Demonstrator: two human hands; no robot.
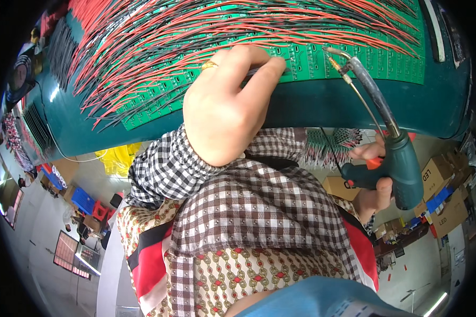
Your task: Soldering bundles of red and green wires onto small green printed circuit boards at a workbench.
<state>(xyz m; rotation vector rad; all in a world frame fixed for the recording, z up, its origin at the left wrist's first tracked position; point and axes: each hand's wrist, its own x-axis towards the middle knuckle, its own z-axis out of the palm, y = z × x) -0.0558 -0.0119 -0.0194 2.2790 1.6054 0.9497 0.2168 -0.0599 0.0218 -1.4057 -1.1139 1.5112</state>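
Observation:
My right hand (pixel 374 198) is wrapped round the grip of a dark green soldering gun (pixel 404 169). Its bent metal tip (pixel 336 51) is over the near rows of a green circuit board panel (pixel 407 66), right of my left fingers. My left hand (pixel 227 103), with a ring on one finger, is closed in a pinch at the panel's near edge. A dark wire (pixel 286 70) shows at its fingertips; the fingers cover most of it. Many red and black wires (pixel 238 29) lie across the panel, running out to the left.
The panel rests on a dark green table (pixel 322 100) with a rounded near edge. More black wires (pixel 63 53) are bunched at the left. Below the table are a yellow bag (pixel 119 159), wired boards (pixel 333 145) and cardboard boxes (pixel 444 211) at the right.

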